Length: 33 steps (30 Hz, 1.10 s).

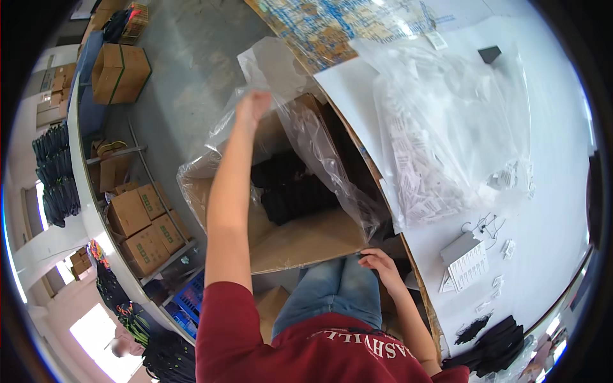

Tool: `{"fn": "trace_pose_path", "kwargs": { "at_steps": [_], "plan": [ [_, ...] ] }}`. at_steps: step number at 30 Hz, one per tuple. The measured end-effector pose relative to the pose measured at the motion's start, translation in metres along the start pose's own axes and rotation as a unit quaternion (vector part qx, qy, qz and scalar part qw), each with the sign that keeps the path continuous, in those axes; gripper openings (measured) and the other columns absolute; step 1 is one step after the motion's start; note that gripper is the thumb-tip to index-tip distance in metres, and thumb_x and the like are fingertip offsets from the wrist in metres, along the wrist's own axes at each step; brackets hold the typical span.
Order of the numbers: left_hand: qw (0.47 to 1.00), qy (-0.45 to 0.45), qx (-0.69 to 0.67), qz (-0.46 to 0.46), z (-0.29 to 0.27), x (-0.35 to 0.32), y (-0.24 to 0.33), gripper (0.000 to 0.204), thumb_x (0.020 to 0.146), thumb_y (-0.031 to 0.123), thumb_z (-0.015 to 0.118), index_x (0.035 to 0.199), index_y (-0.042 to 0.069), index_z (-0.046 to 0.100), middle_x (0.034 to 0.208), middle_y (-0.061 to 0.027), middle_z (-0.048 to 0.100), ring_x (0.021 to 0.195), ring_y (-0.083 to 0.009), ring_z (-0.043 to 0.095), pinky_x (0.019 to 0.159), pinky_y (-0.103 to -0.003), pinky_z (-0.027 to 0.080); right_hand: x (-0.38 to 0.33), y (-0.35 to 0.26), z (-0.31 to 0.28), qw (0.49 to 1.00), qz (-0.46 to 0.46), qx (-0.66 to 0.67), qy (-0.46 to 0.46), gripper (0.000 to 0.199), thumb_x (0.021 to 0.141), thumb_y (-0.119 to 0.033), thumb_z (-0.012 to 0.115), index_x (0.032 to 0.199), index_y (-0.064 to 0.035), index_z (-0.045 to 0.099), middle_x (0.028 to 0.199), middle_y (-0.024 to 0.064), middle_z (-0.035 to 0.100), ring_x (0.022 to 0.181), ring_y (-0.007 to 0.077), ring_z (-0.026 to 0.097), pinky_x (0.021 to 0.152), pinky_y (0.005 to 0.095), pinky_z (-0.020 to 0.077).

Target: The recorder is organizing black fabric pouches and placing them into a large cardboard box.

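Box: black bundles inside, clear liner not yet closed. Left hand above box's far side, right hand at near-right corner; cannot tell either grip.

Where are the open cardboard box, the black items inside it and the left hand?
Open cardboard box (310, 245): head view, on its near side.
Black items (299, 196): head view, mid-pile.
Left hand (253, 106): head view, on the middle of the hand.
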<state>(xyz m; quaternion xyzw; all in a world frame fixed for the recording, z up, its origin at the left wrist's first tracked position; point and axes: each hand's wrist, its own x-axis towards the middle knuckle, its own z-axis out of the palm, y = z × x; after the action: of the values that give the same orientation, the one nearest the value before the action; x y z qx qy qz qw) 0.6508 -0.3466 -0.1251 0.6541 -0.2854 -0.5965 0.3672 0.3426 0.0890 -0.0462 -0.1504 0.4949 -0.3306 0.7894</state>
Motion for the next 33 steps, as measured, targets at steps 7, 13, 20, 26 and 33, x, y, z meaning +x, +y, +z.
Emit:
{"fn": "trace_pose_path", "kwargs": {
  "at_steps": [7,13,20,26,33],
  "plan": [
    [0.973,-0.039,0.096,0.208,0.035,0.024,0.031,0.039,0.091,0.036,0.049,0.108,0.002,0.056,0.123,-0.0148,0.051,0.120,-0.0248,0.042,0.099,-0.037,0.034,-0.026,0.064,0.016,0.992,0.015,0.063,0.111,0.023,0.091,-0.010,0.046,0.110,-0.0035,0.057,0.092,0.0085,0.064,0.086,0.0145,0.060,0.079,0.0261,0.0464],
    [0.869,0.189,0.273,0.368,0.055,-0.097,-0.061,0.048,0.077,0.028,0.071,0.100,-0.004,0.046,0.100,-0.0175,0.046,0.097,-0.0332,0.044,0.087,-0.043,0.035,-0.042,0.113,0.037,0.968,0.018,0.084,0.235,0.024,0.091,-0.012,0.043,0.109,-0.0052,0.057,0.090,0.0085,0.065,0.082,0.0146,0.061,0.076,0.0261,0.0458],
    [0.992,0.004,0.116,-0.052,0.092,-0.172,-0.150,0.070,0.069,0.041,0.078,0.107,-0.004,0.041,0.106,-0.0193,0.045,0.091,-0.0299,0.053,0.077,-0.038,0.046,-0.050,0.127,0.080,0.954,-0.038,0.071,0.288,0.024,0.091,-0.013,0.045,0.109,-0.0053,0.058,0.089,0.0079,0.066,0.080,0.0126,0.061,0.074,0.0232,0.0456],
    [0.979,-0.097,0.121,-0.130,0.129,-0.161,-0.148,0.018,0.079,0.020,0.067,0.078,0.003,0.061,0.072,-0.0064,0.061,0.068,-0.0196,0.062,0.055,-0.032,0.051,-0.093,0.165,0.100,0.935,-0.063,0.052,0.346,0.021,0.090,-0.012,0.049,0.107,-0.0057,0.060,0.085,0.0074,0.066,0.072,0.0119,0.060,0.067,0.0222,0.0448],
    [0.942,-0.071,0.216,0.245,0.167,-0.206,-0.134,0.017,0.076,0.013,0.065,0.090,0.003,0.060,0.080,-0.0151,0.063,0.074,-0.0293,0.061,0.069,-0.036,0.046,-0.145,0.216,0.108,0.882,-0.032,0.153,0.445,0.022,0.089,-0.011,0.048,0.107,-0.0045,0.059,0.086,0.0077,0.066,0.076,0.0124,0.062,0.066,0.0210,0.0447]
  ]
}}
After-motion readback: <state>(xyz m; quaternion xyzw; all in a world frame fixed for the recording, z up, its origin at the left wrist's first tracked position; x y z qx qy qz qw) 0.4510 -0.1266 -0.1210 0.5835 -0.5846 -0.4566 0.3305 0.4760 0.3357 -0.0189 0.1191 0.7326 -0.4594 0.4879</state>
